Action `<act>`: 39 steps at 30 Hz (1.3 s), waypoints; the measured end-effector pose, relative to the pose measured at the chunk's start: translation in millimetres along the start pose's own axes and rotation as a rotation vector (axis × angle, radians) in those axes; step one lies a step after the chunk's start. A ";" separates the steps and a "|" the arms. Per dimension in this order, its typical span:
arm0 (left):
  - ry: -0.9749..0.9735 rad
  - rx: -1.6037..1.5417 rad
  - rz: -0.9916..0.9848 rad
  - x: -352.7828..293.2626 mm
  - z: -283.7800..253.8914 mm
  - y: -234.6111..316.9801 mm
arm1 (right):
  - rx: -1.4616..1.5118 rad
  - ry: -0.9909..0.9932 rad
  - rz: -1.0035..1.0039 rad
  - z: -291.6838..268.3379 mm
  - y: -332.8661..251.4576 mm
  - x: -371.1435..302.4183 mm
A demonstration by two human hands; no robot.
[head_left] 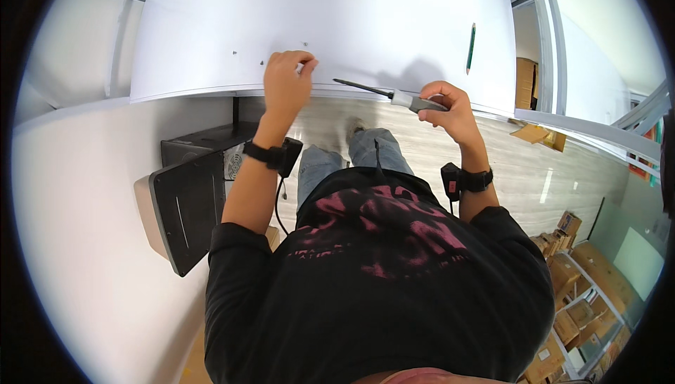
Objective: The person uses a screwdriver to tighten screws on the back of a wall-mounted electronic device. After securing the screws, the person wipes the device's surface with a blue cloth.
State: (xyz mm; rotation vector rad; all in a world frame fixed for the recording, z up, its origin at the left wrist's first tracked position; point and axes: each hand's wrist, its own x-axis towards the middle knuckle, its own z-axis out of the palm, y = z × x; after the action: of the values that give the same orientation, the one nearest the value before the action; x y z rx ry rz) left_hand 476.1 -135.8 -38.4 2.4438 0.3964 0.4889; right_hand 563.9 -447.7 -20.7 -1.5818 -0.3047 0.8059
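Generally, the white table (394, 11) filled the 12 o'clock sector of the view, its near edge facing the person. From left to right, the layout was as follows.

The black case (186, 208) stood at roughly 9 o'clock from the view centre, below table level. On the tabletop, the first part (235, 52) and the second part (262, 62) lay at about 10 o'clock from the left hand; both were small, metallic and screw-like. The left tracker (271, 153), a black unit, was strapped to the left wrist. The left hand (288, 81) was positioned over the near edge with fingers curled and thumb near the forefinger; whether anything was pinched there could not be told. The third part (305, 44), likewise small, lay at 1 o'clock from that hand.

The screwdriver (415, 101) was located between the hands, shaft directed toward 9 to 10 o'clock, tip apart from the left hand. The right hand (452, 107) held it by the grey handle, gripped between thumb and fingers. The right tracker (465, 180) was strapped to the right wrist. The green pencil (471, 48) lay on the table at 1 o'clock from the right hand, aligned nearly 12 to 6. Cardboard boxes (589, 319) occupied the 4 o'clock sector.
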 end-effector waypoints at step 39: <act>0.735 -1.595 -0.985 -310.0 -157.2 -149.3 | -0.504 -0.530 -0.754 346.1 -5.4 -8.8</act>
State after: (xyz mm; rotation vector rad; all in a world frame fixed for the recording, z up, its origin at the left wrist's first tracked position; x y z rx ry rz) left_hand 108.7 -61.6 -90.4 0.3647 0.9222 0.7644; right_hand 334.9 -188.3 -6.7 -1.4943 -1.4838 0.5457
